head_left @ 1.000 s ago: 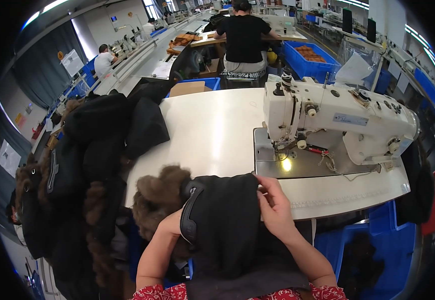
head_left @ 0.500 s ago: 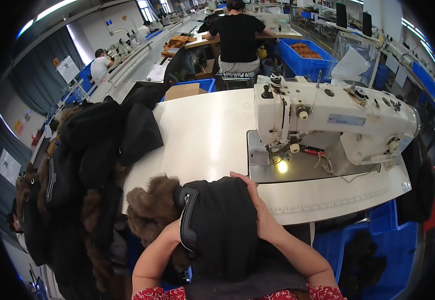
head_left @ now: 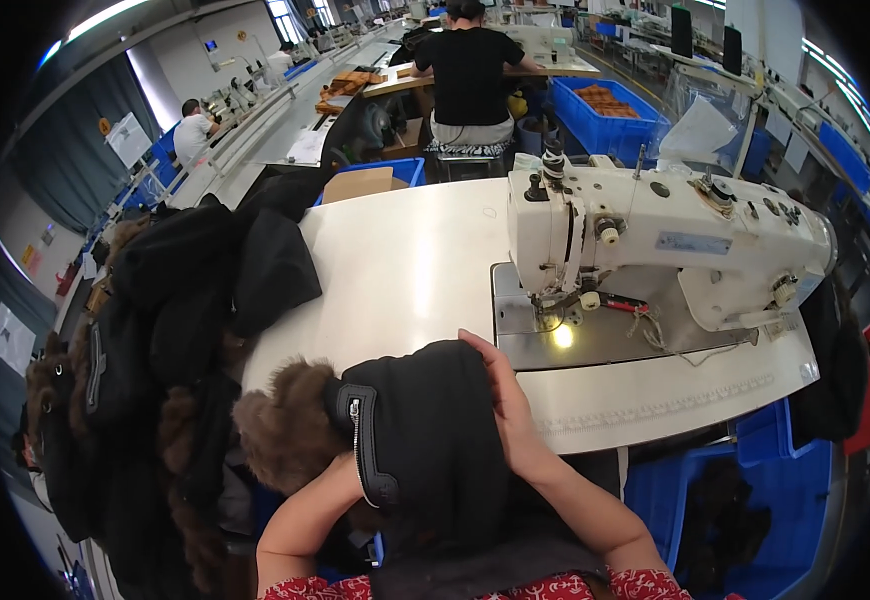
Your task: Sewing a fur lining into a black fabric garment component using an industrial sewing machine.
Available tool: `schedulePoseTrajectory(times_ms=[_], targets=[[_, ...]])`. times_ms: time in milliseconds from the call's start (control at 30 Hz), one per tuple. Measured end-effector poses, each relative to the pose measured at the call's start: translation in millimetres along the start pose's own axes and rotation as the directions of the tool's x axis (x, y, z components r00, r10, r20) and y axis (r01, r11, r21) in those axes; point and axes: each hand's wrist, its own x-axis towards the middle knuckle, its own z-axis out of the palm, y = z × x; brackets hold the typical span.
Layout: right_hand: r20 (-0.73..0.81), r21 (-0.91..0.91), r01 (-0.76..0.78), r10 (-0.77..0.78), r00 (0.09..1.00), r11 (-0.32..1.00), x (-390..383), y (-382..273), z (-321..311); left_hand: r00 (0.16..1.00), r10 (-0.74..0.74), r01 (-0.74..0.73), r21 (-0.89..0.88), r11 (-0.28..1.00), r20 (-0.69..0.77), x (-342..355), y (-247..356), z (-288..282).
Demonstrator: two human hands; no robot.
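A black garment [head_left: 430, 440] with brown fur trim [head_left: 285, 420] and a silver zip in a black patch [head_left: 375, 475] is held up at the table's near edge. My right hand [head_left: 505, 400] grips its right side, fingers curled along the back. My left hand [head_left: 345, 480] disappears behind or into the garment on the fur side, so its fingers are hidden. Beyond the right hand stands a white sewing machine [head_left: 655, 240] with a lit needle area and a metal bed plate.
The white tabletop [head_left: 375, 270] has a pile of black fur-trimmed garments [head_left: 175, 300] on its left. A blue bin [head_left: 655, 500] holding dark material is below right. Ahead sit a co-worker [head_left: 470, 75] and an orange-filled blue bin [head_left: 605, 120]; another worker [head_left: 190, 135] is at left.
Both hands and the held garment have shifted left. The garment's top has risen slightly since half a second ago, and my right fingers have moved up with it along the edge.
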Motion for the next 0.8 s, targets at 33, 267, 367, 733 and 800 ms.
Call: schedulePoseTrajectory(times_ms=[33,267,367,733,800], targets=[[-0.024,0.131,-0.187,0.192,0.981,0.973,0,0,-10,1.000,0.013,-0.013,0.005,1.000,0.008,-1,-3,1],[-0.061,0.024,-0.246,0.247,0.967,0.969,-19,1,0,0.995,0.058,-0.061,0.028,0.998,0.086,-12,-4,9],[-0.071,0.259,-0.306,0.334,0.940,0.916,-16,6,-8,0.991,0.069,-0.074,0.044,0.996,0.112,-14,-8,11],[0.312,0.093,-0.453,0.406,0.859,0.887,-2,-6,-14,0.962,0.134,-0.161,0.101,0.982,0.237,-32,-42,-15],[0.186,0.152,-0.351,0.322,0.928,0.924,-5,-13,-3,0.956,0.134,-0.169,0.115,0.979,0.259,-24,-48,-29]])
